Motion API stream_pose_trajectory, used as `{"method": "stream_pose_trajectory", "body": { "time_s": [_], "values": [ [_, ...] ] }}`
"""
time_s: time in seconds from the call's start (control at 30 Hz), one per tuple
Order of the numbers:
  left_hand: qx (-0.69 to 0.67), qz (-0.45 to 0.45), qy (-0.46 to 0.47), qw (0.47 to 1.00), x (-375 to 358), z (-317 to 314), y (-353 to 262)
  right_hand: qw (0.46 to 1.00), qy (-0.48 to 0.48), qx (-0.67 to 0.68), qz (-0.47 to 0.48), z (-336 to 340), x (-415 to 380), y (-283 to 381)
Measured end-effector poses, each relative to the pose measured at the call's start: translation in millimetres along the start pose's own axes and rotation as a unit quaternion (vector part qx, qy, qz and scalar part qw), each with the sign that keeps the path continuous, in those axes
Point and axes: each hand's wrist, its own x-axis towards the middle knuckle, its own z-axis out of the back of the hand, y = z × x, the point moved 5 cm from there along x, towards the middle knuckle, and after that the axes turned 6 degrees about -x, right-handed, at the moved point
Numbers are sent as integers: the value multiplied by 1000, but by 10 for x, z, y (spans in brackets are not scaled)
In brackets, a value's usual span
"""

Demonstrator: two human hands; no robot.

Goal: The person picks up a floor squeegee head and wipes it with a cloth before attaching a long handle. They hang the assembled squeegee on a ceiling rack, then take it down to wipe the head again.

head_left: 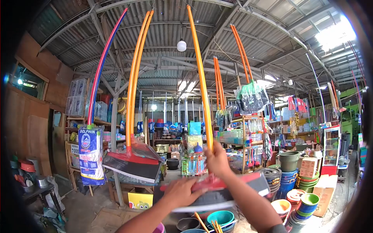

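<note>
A floor squeegee with a red head, a dark rubber blade (pixel 217 199) and a long orange-yellow pole (pixel 200 73) is in front of me. My right hand (pixel 217 161) is wrapped around the pole's lower end, just above the head. Across the top of the squeegee head lies my left hand (pixel 182 192), gripping its left part; some of its fingertips are hidden. To the left hang other squeegees (pixel 134 155) of the same kind, blades down. Beside them is a string mop (pixel 91 155) in a blue-and-white "DOLPHIN" bag, on a striped pole.
Plastic buckets (pixel 219 218) sit below the squeegee. Stacked pails (pixel 289 161) and colourful basins (pixel 309 200) stand at the right. Brooms in plastic (pixel 250 97) hang at upper right. A grey post (pixel 115 163) rises at left, near a dark table (pixel 39 193) with pots.
</note>
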Motion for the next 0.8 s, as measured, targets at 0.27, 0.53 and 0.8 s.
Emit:
{"method": "stream_pose_trajectory", "body": {
  "time_s": [0.27,0.53,0.8],
  "values": [
    [-18,23,18,999,924,709,172,981,-93,-155,75,-41,1088,647],
    [-69,4,27,997,1303,1076,363,931,-86,-324,142,-196,1156,1071],
    [17,-93,-32,995,1396,1268,334,915,-146,-335,169,-65,1500,1406]
  ]
}}
